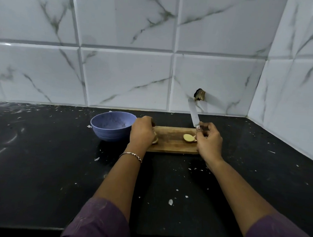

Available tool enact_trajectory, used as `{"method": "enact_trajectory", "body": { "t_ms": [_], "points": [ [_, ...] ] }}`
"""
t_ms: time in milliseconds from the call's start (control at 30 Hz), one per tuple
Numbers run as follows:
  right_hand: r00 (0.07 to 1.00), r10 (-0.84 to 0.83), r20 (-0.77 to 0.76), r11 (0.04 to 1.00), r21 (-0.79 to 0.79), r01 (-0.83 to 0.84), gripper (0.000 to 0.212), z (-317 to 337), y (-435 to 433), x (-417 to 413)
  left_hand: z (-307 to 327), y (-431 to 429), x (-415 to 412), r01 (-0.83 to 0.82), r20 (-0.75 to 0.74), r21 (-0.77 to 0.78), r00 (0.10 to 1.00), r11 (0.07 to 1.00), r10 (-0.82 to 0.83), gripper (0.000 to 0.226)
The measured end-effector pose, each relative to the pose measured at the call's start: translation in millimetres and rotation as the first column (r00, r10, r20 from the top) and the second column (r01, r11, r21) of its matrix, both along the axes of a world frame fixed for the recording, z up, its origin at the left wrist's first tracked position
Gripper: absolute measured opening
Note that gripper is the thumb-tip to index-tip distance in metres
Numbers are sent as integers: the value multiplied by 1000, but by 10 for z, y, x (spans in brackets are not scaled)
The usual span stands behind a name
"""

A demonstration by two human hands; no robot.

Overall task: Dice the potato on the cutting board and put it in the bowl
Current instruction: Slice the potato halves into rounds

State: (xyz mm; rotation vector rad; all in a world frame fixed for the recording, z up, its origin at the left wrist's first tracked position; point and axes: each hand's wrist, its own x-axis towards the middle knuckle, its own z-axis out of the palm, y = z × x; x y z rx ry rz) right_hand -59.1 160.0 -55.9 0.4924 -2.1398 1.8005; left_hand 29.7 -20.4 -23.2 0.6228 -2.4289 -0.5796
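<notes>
Board (170, 143) sat mid-frame w/ bowl (106, 133) just left of it. L hand (141, 133) curled over potato (155, 140) at board's left end; slices (187, 137) lay at its right end. R hand (207, 141) gripped knife (193, 113), blade angled up-frame.

Home kitchen, black stone counter (42, 167), marble-look tiled wall (125, 77), cutting board (170, 144)

My left hand (141, 132) covers nearly all of the potato (155, 139), only a pale edge showing; my right hand (209, 141) hides the handle of the knife (193, 113) and part of the slices (188, 137); the cutting board (170, 142) vanishes under both hands; whether the bowl (110, 132) holds anything, I cannot tell; my sleeves (97, 221) run off the bottom edge.
</notes>
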Motion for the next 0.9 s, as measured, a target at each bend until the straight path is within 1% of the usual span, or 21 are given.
{"method": "enact_trajectory", "body": {
  "t_ms": [67,167,267,333,467,633,700,800,833,900],
  "points": [
    [1000,-17,13,1000,-13,18,11,11,26,-24,4,46,-22,7,-37,-16,999,1000,-8,26],
    [998,-43,49,998,-33,44,11,23,77,-74,-14,200,-91,127,-40,-54,991,990,-130,19],
    [995,-68,69,996,-46,72,15,27,114,-118,-54,391,-217,282,69,-109,959,953,-276,24],
    [995,-75,71,996,-33,77,19,25,122,-149,-86,483,-341,349,173,-160,931,923,-322,31],
    [997,-57,44,998,13,56,12,14,116,-195,-125,581,-540,384,326,-227,896,895,-301,44],
    [999,-37,-1,997,62,38,14,9,101,-200,-118,624,-634,400,408,-285,873,871,-267,41],
    [999,-30,-13,997,65,31,14,0,99,-205,-120,622,-639,393,409,-328,879,859,-246,35],
    [1000,-28,-3,999,39,28,12,-5,108,-223,-125,617,-612,352,329,-336,913,874,-241,28],
    [1000,-31,-1,999,35,31,12,-3,109,-223,-129,605,-603,342,293,-301,921,890,-255,26],
    [999,-32,-1,999,28,32,11,-3,109,-226,-132,576,-589,333,207,-182,933,925,-295,26]
  ]
}}
